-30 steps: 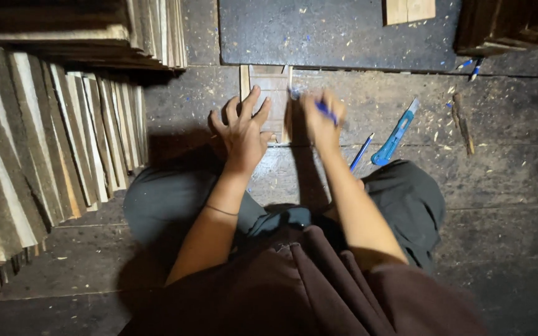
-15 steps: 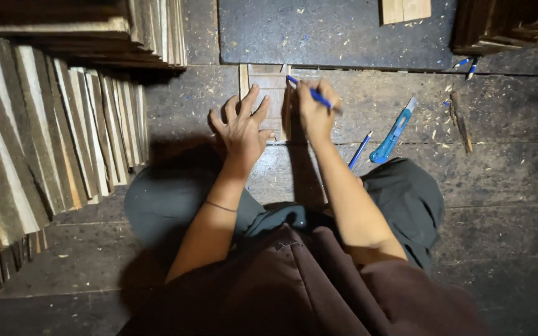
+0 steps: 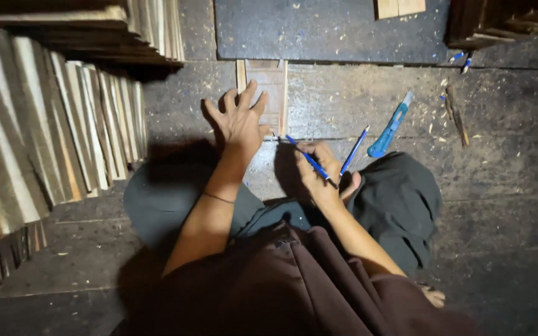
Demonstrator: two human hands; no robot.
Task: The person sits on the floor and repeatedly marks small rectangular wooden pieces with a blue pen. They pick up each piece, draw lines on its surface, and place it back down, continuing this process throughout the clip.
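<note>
Single head cam, no second view. Looks steeply down from above the seated person, top of frame faces away from them. Close range: lap fills 6 o'clock, plank floor (image 3: 499,180) centre to 12, stacked wood slats (image 3: 45,137) at 9.

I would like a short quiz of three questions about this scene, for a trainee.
1. True or false: the left hand presses flat on the wooden strip.
2. What does the right hand hold? A) blue pen B) hammer C) brush
3. Which blue tool lies on the floor planks, right of the hands?

Key:
1. True
2. A, the blue pen
3. The utility knife
</note>
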